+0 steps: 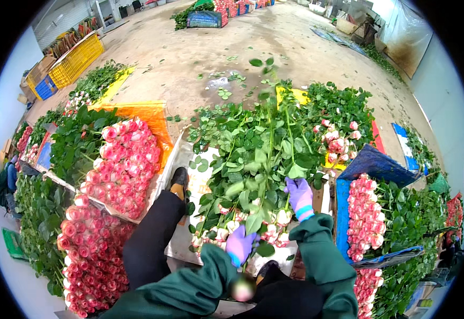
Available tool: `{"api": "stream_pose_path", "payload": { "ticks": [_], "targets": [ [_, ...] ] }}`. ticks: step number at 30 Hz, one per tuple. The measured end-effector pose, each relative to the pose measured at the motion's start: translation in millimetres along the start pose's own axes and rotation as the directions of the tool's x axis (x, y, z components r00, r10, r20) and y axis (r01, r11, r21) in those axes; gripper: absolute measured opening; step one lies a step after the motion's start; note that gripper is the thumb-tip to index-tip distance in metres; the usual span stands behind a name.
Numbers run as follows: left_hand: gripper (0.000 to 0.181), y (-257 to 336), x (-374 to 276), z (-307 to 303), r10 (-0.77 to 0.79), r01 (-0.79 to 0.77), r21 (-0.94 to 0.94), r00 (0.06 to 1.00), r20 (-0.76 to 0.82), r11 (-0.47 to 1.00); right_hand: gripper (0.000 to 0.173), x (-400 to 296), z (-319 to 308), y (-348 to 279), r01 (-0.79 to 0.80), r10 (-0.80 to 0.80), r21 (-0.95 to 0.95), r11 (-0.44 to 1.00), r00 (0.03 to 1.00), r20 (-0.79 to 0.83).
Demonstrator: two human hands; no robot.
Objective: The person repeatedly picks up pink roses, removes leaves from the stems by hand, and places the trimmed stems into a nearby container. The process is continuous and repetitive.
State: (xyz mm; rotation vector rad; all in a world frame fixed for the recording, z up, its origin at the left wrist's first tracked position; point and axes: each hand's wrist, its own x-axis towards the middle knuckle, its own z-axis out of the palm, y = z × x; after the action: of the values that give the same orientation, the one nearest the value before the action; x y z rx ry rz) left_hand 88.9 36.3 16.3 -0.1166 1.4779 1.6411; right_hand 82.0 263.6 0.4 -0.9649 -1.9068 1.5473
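Note:
My left hand (240, 245), in a purple glove, is low in the middle, its fingers partly hidden around a rose stem. A blurred pink-and-white rose bloom (243, 289) shows just below that wrist, and its leafy stem rises away from me. My right hand (299, 195), gloved alike, grips another green rose stem (289, 143) that stretches far up the view. Under both hands lies a heap of leafy cut roses (240, 167), with the pale blooms (232, 226) towards me and the stems pointing away.
Stacked pink rose bunches (128, 163) are at my left, beside an orange sheet (152, 119). Blue wrapping (342, 215) borders more roses (365, 219) at right. My shoe (179, 179) is beside the heap. A person (0, 183) sits far left; yellow crates (76, 60) are behind.

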Motion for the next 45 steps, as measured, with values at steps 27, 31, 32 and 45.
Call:
{"api": "stream_pose_path", "payload": {
  "ticks": [27, 31, 32, 45],
  "targets": [
    [0.042, -22, -19, -51, 0.552, -0.514, 0.362, 0.834, 0.001, 0.777, 0.028, -95, -53, -105, -0.430, 0.091, 0.652, 0.624, 0.869, 0.487],
    [0.045, -43, -28, -64, 0.480, -0.458, 0.266, 0.877, -0.022, 0.848, 0.035, -100, -57, -122, -0.640, -0.025, 0.709, 0.298, 0.737, 0.676],
    [0.045, -44, -31, -63, 0.478, -0.454, 0.280, 0.878, -0.018, 0.846, 0.034, -101, -61, -124, -0.627, -0.051, 0.720, 0.297, 0.742, 0.668],
    [0.038, -67, -38, -75, 0.420, -0.378, 0.427, 0.908, -0.005, 0.822, 0.040, -169, -159, 102, -0.205, 0.188, -0.599, 0.774, 0.978, -0.092]
  ]
}}
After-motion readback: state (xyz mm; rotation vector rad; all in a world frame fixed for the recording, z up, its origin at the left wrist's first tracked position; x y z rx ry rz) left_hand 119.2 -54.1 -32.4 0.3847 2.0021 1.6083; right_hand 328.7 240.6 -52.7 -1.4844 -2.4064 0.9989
